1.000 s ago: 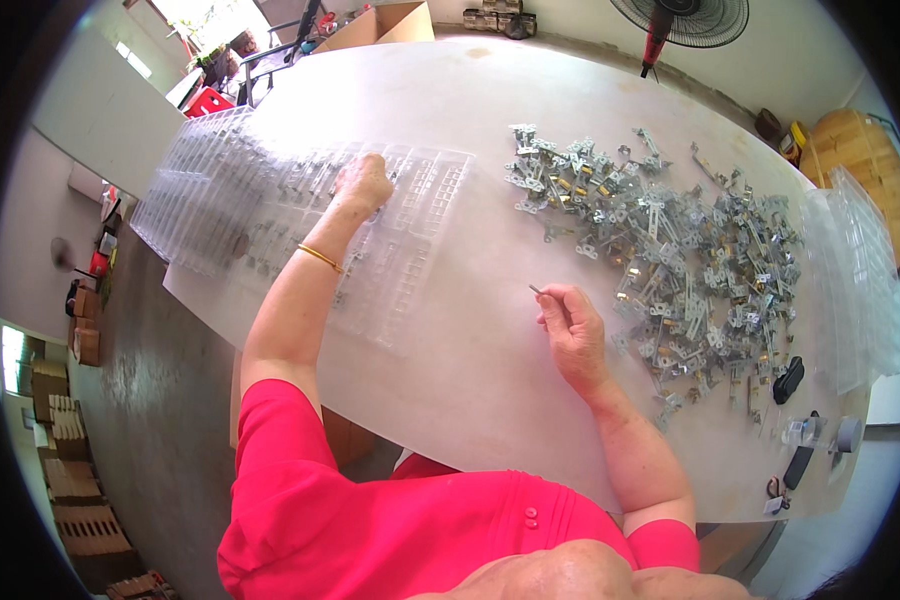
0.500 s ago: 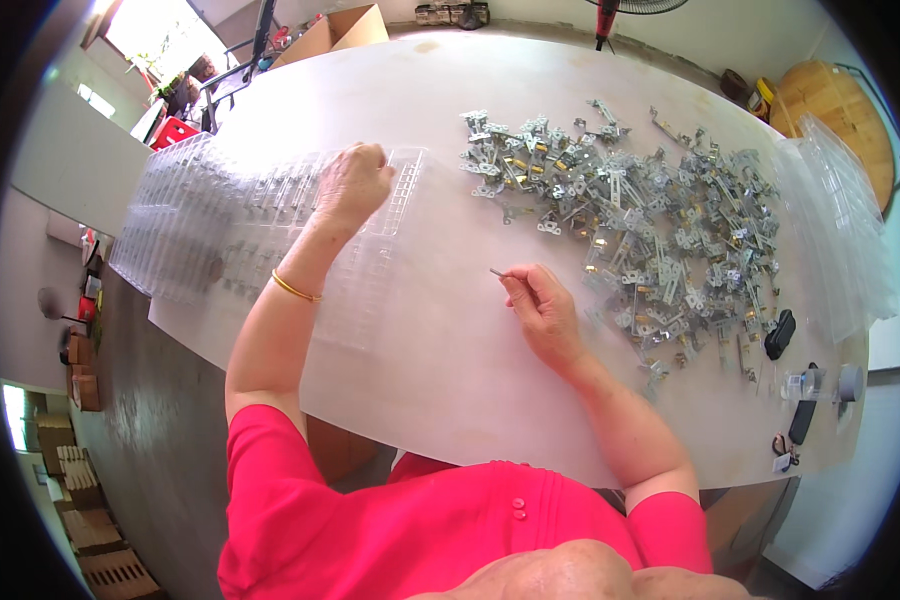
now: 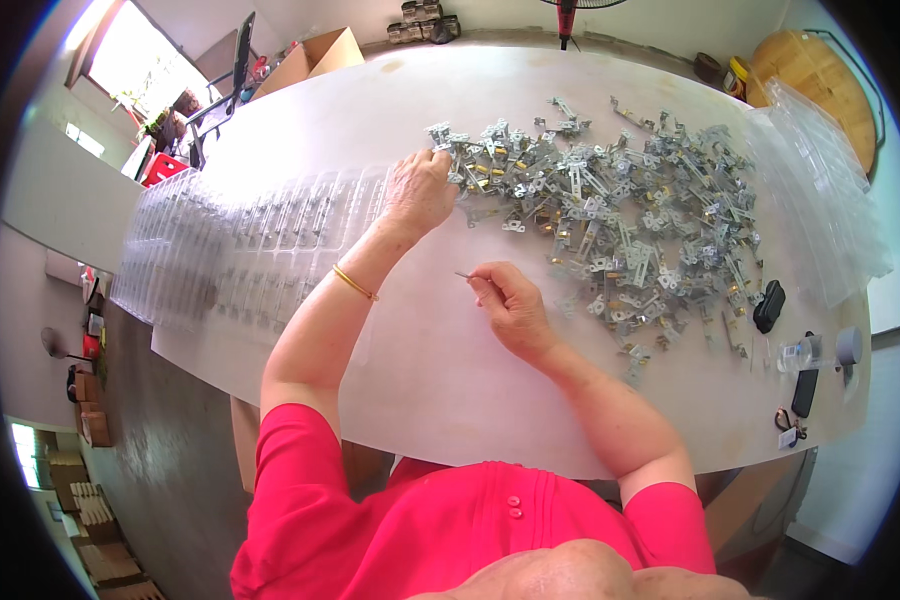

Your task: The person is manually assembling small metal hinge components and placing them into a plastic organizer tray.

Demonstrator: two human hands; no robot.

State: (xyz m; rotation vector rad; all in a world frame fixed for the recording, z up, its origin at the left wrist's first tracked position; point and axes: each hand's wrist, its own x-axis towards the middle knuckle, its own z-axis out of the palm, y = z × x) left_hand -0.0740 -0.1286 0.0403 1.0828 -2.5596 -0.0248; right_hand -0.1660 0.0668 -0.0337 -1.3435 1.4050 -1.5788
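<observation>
My left hand [image 3: 422, 190] is at the left edge of a heap of small metal parts [image 3: 630, 220], its fingers curled down among the nearest pieces. Whatever lies between its fingertips is hidden by the hand. Lower and to the right, my right hand [image 3: 512, 308] hovers over the table with thumb and forefinger pinched on a thin grey metal rod [image 3: 463, 274], whose end sticks out to the left. The heap mixes silvery perforated brackets with brass-coloured bits. Left of my left hand lies a clear plastic tray [image 3: 300, 205] with rows of metal parts in its slots.
A stack of clear trays [image 3: 170, 245] stands at the table's left edge. Clear plastic sheets or trays [image 3: 820, 190] lie at the far right. Near the right edge are a black case [image 3: 769, 307], a tape roll [image 3: 849, 346] and a dark key fob [image 3: 804, 393].
My left hand has moved right, from above the clear tray to the edge of the metal heap. My right hand still pinches the rod. The whole view has shifted slightly.
</observation>
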